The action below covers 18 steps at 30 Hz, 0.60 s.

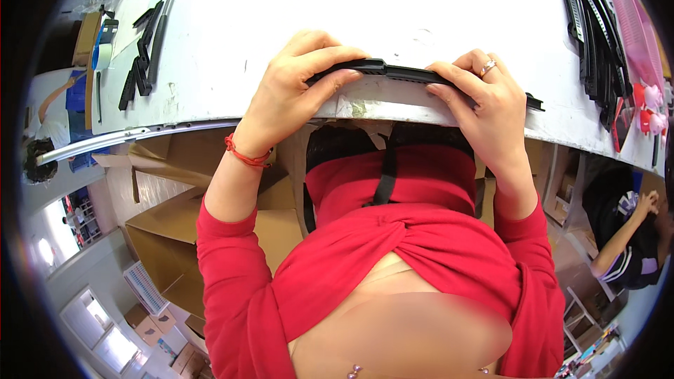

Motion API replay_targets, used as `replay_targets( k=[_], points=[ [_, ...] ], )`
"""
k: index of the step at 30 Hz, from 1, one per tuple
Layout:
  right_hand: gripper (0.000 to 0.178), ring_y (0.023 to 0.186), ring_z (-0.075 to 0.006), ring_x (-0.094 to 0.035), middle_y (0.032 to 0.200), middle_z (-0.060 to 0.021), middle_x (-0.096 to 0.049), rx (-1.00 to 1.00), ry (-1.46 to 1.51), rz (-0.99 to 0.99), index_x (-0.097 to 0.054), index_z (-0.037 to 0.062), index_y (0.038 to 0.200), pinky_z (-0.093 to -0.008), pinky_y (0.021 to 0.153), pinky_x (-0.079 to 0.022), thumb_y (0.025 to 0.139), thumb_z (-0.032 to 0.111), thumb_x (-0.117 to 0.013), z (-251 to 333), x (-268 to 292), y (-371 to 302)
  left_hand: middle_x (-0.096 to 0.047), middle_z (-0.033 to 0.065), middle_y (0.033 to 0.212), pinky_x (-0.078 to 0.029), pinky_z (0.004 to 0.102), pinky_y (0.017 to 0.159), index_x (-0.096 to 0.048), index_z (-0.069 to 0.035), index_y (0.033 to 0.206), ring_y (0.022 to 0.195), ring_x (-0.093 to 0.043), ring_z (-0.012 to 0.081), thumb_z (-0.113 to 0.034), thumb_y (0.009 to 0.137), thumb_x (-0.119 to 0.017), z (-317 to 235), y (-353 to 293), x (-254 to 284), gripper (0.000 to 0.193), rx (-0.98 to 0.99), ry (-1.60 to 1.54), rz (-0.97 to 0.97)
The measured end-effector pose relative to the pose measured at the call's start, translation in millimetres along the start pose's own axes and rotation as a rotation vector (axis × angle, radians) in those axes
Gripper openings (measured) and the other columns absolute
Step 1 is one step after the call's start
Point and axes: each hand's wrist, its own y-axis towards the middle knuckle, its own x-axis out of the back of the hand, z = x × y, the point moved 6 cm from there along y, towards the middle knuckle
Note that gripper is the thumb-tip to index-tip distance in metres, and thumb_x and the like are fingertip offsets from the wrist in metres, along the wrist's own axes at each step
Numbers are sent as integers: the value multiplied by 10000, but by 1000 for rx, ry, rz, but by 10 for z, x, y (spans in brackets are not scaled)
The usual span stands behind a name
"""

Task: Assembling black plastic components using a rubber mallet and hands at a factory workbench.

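Note:
A long black plastic strip (411, 74) runs level between my two hands, just above the near edge of the white table. Its left part is a shorter, thicker black piece (370, 65) that meets the thinner strip end to end; whether they are locked together I cannot tell. My left hand (293, 77) pinches that thicker piece between thumb and fingers. Farther right, my right hand (484, 95) grips the thinner strip, its thumb below and fingers above. The strip's right end sticks out beyond my right hand.
On the white table (393, 0) lie a yellow-headed hammer (166, 17) and black plastic pieces (144, 56) at left. Long black strips (593, 35) and a pink basket (637, 28) are at right. Cardboard boxes (168, 231) stand below. A co-worker (618, 224) is at right.

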Motion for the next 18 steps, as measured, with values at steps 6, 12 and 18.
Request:
replay_targets(
  k=[6, 12, 18],
  points=[
    [188, 723, -179, -581, 798, 6, -601, -40, 18, 44, -736, 116, 937, -307, 618, -474, 776, 205, -775, 26, -23, 64, -571, 80, 856, -463, 294, 695, -711, -23, 1083, 799, -552, 212, -8, 817, -718, -67, 65, 65, 267, -137, 91, 30],
    [150, 755, -212, -628, 838, -23, -638, -13, 207, 22, -725, 83, 893, -327, 652, -501, 782, 172, -772, 292, -260, 246, -572, 86, 849, -460, 335, 710, -691, -39, 1102, 810, -544, 241, -53, 828, -706, -53, 43, 117, 275, -191, 104, 51],
    [152, 756, -250, -634, 822, -68, -637, -101, 194, -24, -709, 57, 888, -342, 670, -506, 758, 95, -778, 311, -257, 228, -597, 105, 896, -481, 380, 768, -684, -60, 1102, 841, -569, 281, -120, 840, -705, -36, 86, 15, 269, -293, 190, 14]
  ],
)
